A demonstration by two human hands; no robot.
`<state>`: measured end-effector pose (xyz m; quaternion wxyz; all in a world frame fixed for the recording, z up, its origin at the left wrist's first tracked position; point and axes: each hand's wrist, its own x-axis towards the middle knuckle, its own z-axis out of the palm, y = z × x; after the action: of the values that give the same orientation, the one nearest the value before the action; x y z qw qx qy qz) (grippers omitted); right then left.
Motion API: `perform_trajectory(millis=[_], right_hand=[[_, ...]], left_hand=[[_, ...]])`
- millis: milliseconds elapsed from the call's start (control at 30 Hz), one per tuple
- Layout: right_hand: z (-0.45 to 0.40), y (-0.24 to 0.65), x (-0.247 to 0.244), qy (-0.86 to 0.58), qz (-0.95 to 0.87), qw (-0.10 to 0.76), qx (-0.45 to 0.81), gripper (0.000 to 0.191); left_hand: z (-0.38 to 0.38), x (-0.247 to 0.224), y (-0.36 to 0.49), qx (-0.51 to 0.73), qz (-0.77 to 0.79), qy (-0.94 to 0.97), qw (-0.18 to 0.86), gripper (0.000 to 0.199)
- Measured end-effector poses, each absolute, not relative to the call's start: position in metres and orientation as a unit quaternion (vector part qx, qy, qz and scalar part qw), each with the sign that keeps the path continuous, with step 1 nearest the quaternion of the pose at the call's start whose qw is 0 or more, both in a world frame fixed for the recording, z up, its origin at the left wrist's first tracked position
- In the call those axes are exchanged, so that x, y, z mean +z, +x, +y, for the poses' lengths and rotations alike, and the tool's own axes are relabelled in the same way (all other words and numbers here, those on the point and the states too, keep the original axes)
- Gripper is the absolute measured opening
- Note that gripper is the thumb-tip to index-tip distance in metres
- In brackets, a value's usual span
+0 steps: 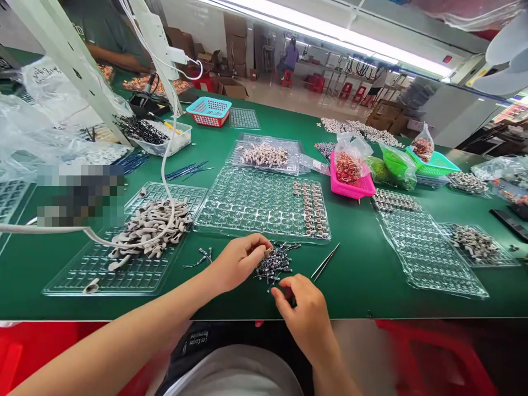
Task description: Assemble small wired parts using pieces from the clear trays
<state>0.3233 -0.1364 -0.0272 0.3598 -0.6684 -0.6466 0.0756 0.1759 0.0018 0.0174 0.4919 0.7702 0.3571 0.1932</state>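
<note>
My left hand (243, 261) pinches a small beige part (268, 252) between thumb and fingertips, above the left side of a pile of small dark wired parts (275, 264). Just below that pile, my right hand (303, 300) is curled with thumb and index finger close together at a small wired part; whether it grips it is too small to tell. Metal tweezers (325, 261) lie on the green table right of the pile. Behind the hands sits a clear tray (247, 201), its right-hand columns filled with beige parts.
A tray (103, 275) heaped with beige pieces (154, 225) stands at left, a white cable (167, 165) hanging over it. A pink basket (350, 190) and another clear tray (429, 242) are at right. A person (291, 55) sits far back.
</note>
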Motion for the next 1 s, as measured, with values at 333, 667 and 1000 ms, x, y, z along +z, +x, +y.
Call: perform_trajectory(millis=[333,667,1000], right_hand=[[-0.131,0.303,-0.037,-0.731,-0.627,0.267,-0.02,0.007],[-0.136,0.327,-0.036,-0.717,-0.628,0.3,-0.038,0.012],[-0.133,0.323,-0.03,-0.632,-0.615,0.469,0.05,0.011]], left_hand=[[0.002,0.008,0.178,0.178,0.333,0.727,0.574,0.027],[0.002,0.004,0.178,0.16,0.335,0.733,0.571,0.025],[-0.003,0.019,0.172,0.158,0.28,0.771,0.549,0.026]])
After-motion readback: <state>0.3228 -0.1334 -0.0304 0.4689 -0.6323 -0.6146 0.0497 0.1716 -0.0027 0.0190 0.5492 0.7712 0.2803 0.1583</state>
